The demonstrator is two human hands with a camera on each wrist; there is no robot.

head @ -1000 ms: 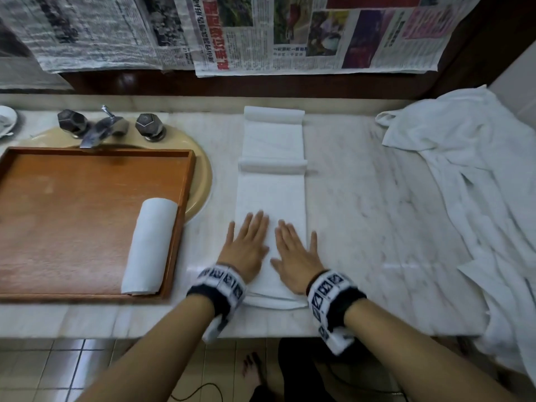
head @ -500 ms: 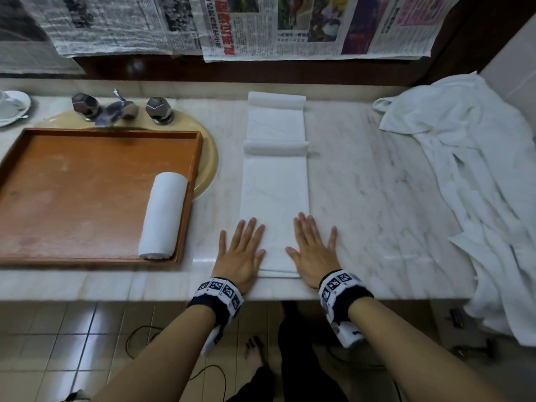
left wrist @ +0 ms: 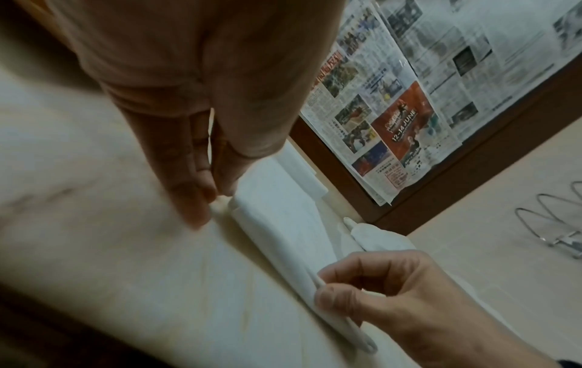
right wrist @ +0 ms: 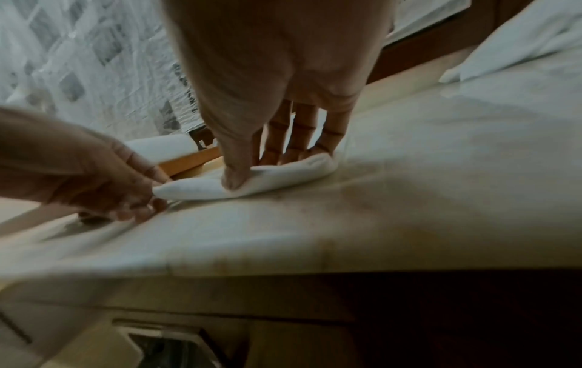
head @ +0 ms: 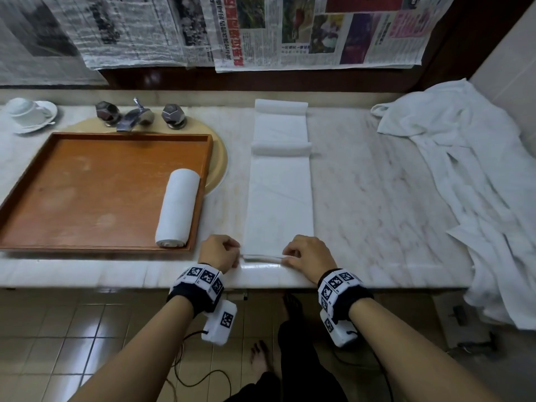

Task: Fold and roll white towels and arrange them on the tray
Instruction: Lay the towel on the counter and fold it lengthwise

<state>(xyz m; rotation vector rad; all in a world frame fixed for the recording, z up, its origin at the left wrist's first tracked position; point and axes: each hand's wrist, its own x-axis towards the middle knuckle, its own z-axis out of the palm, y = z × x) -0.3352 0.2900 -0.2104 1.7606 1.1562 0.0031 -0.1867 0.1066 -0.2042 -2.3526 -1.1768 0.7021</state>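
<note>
Bare counter (head: 377, 204) at mid-frame gives my hands room; the tray (head: 200, 192) blocks left, the towel heap (head: 470, 175) right.

I count one tray (head: 87, 146) with one rolled towel (head: 178, 208) on it, one folded towel (head: 280, 195) on the counter, one loose heap (head: 470, 169), two tap knobs (head: 108, 112), one spout (head: 135, 117), one cup (head: 23, 110), one saucer (head: 46, 111), two hands (head: 219, 253).
</note>
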